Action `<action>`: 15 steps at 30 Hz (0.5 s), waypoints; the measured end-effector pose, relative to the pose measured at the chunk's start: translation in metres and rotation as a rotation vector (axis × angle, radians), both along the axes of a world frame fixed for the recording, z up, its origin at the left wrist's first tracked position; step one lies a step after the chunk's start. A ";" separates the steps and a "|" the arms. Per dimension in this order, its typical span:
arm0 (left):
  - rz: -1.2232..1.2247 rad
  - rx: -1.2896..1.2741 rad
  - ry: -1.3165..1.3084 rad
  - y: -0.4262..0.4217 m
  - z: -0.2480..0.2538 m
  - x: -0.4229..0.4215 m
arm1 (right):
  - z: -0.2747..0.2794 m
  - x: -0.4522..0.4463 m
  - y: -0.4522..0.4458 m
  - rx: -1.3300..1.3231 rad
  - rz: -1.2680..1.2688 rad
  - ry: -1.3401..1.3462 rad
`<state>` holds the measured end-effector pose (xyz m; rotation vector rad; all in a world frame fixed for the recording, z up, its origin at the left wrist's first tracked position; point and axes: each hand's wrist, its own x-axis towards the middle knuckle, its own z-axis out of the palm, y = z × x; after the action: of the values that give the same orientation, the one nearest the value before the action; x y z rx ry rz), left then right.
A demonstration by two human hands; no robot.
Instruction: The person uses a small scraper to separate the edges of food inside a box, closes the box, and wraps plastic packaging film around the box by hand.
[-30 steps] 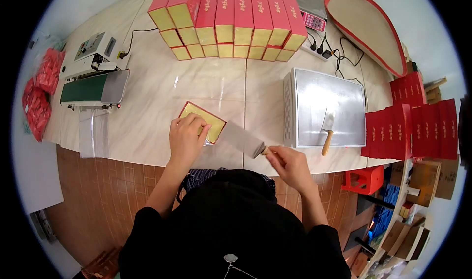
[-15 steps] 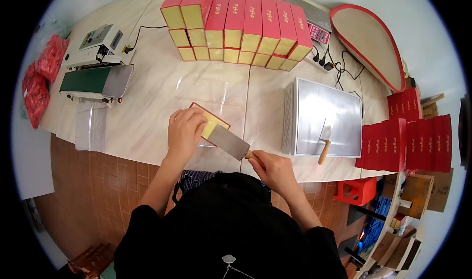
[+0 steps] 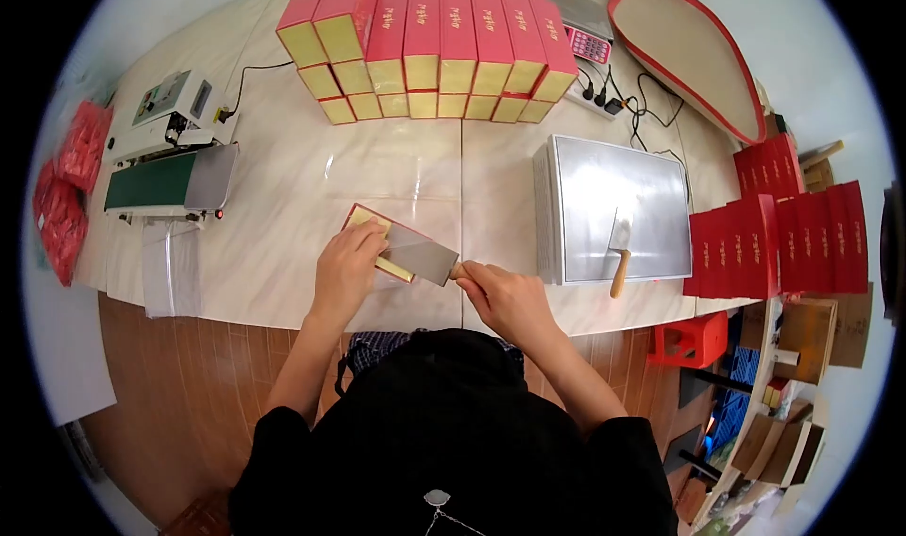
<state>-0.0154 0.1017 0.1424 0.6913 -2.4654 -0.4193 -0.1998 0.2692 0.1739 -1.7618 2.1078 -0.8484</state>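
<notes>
My left hand holds a small red-edged box with a yellow-gold face down on the table, its fingers bent over the box's upper left part. The box lies at a slant. In my right hand is a wide flat scraper, gripped by its short wooden handle. Its metal blade lies across the box, the far end close to my left fingertips. Whether the blade is on top of the face or slipped under an edge, I cannot tell. Clear plastic film lies just beyond the box.
Stacked red-and-gold boxes stand at the back. A sealing machine is on the left, with clear bags below it. To the right, a metal case carries a second scraper; more red boxes are beyond it.
The scraper's blade has moved up and left across the box, nearer my left fingers. The box's lower yellow edge now shows below the blade. The whole view has shifted slightly.
</notes>
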 end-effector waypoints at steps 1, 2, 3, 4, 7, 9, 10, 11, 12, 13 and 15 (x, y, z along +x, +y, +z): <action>-0.010 -0.007 0.000 0.000 0.001 0.000 | 0.001 0.000 0.000 0.024 -0.003 0.024; -0.020 -0.015 0.000 -0.001 0.001 0.000 | 0.001 0.001 0.000 0.048 -0.006 0.047; -0.032 -0.015 -0.001 -0.001 0.001 0.000 | 0.001 0.001 -0.001 0.048 -0.018 0.045; -0.032 -0.003 -0.014 -0.002 0.001 0.001 | 0.002 0.002 -0.001 0.015 -0.018 0.051; -0.032 0.026 -0.029 -0.002 -0.002 0.005 | 0.004 0.001 -0.001 -0.010 -0.015 0.034; -0.019 0.043 -0.028 -0.002 -0.003 0.005 | 0.008 -0.002 -0.001 -0.001 0.002 0.013; -0.010 0.052 -0.016 -0.001 -0.004 0.005 | 0.010 -0.004 0.001 0.019 0.005 -0.026; 0.007 0.063 -0.005 0.001 -0.004 0.008 | 0.012 -0.007 0.003 0.042 0.016 -0.066; 0.033 0.068 -0.002 0.002 -0.003 0.009 | 0.019 -0.010 0.007 0.047 0.042 -0.064; 0.011 0.076 0.004 0.002 -0.002 0.009 | 0.029 -0.013 0.011 0.083 0.019 -0.124; 0.029 0.091 0.018 0.001 -0.001 0.010 | 0.043 -0.022 0.021 0.132 0.035 -0.173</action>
<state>-0.0052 0.1030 0.1413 0.7557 -2.4284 -0.5278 -0.2223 0.2900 0.2169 -1.5938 1.9691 -0.8018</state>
